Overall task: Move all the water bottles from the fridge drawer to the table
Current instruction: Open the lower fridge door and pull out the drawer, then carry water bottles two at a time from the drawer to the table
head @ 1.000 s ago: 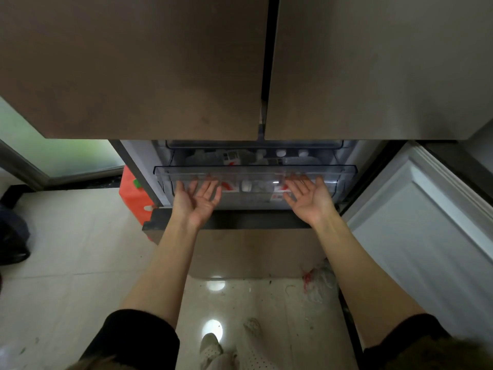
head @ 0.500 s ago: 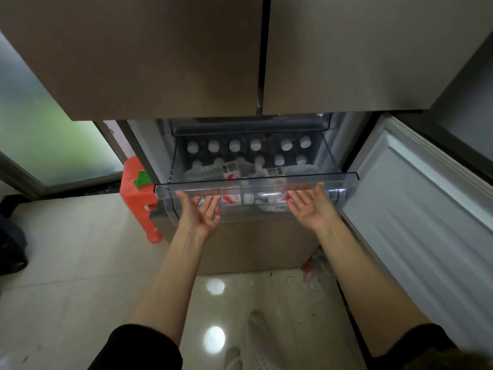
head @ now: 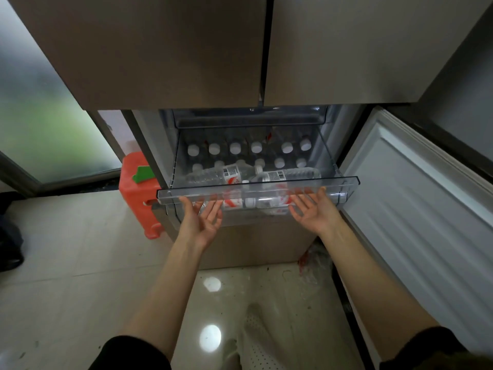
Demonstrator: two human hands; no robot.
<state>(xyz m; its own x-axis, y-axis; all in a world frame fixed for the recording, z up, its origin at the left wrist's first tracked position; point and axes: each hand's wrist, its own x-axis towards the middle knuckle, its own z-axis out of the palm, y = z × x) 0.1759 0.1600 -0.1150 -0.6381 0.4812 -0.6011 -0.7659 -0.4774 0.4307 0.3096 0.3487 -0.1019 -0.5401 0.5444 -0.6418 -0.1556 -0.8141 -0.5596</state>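
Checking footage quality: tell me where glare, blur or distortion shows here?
Head view: two glare spots on the glossy floor; the frosted window is blurred; wide-angle bending tilts the fridge doors; the clear drawer front veils the water bottles.

White-capped clear bottles (head: pixel 272 175) with red-white labels, orange stool (head: pixel 138 190).

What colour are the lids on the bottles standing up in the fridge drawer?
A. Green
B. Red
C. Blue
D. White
D. The standing water bottles at the back of the clear fridge drawer all show round white caps from above; red appears only on the labels of the bottles lying down at the front.
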